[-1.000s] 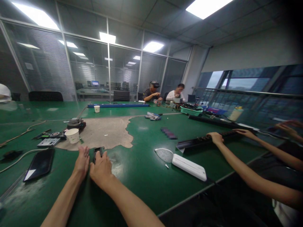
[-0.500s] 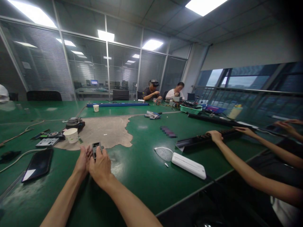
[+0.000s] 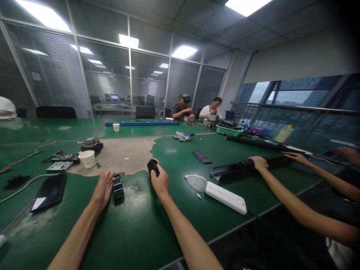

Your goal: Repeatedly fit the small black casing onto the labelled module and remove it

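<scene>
My left hand (image 3: 103, 188) is open, its fingers stretched out together on the green table. Just to its right stands a small boxy device (image 3: 118, 189), with silver and green parts showing on its upper side. The hand is beside it, and I cannot tell whether the fingertips touch it. Farther right, my right hand (image 3: 160, 180) grips a small black box-shaped piece (image 3: 152, 167) between thumb and fingers, above the table near the edge of the brown sheet.
A brown sheet (image 3: 123, 153) bears a paper cup (image 3: 88, 159). At left lie a phone (image 3: 50, 190) and circuit parts (image 3: 60, 166). A white power bank-like block (image 3: 225, 197) lies at right, near a co-worker's hands (image 3: 259, 163) on a long black rail (image 3: 229, 170).
My hands were together around a small device. Now my right hand has moved right with the black piece, while the boxy device stands on the table beside my opened left hand.
</scene>
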### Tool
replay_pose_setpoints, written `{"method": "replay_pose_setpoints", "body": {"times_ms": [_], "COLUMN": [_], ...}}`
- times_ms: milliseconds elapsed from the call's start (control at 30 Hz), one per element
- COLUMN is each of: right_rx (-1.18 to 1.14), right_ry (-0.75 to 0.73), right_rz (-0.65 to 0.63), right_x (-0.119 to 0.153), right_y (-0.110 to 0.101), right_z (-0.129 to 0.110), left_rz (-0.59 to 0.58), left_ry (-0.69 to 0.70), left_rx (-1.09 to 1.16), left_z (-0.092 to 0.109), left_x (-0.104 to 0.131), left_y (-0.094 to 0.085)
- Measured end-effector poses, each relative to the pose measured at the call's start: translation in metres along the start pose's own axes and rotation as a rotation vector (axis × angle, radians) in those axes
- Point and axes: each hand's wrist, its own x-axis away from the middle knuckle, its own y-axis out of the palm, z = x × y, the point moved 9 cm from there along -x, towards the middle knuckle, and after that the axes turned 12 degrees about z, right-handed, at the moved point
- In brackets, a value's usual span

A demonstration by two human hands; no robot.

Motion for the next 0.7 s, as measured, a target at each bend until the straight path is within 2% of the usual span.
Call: {"method": "replay_pose_setpoints", "body": {"times_ms": [100, 200, 333, 433, 567, 700], "right_rx": [0.000, -0.011, -0.010, 0.039, 0.042, -0.018], "right_ry": [-0.025, -0.096, -0.176, -0.177, -0.186, -0.222], "right_rz": [0.016, 0.002, -0.113, -0.197, -0.194, -0.251], "right_x": [-0.001, 0.010, 0.034, 0.046, 0.047, 0.048], "right_y": [-0.006, -0.004, 0.010, 0.019, 0.019, 0.024], "right_z": [0.006, -0.005, -0.024, -0.027, -0.025, -0.025], "left_rz": [0.001, -0.004, -0.027, -0.037, -0.032, 0.017], "left_ry": [-0.004, 0.001, 0.009, 0.011, 0.019, 0.014], "left_rx": [0.004, 0.007, 0.025, 0.046, 0.076, 0.107], "left_z": [0.000, 0.000, -0.002, -0.004, -0.004, -0.002], "left_x": [0.001, 0.000, -0.002, -0.004, -0.006, -0.011], "left_y": [0.000, 0.000, 0.001, 0.001, -0.001, -0.011]}}
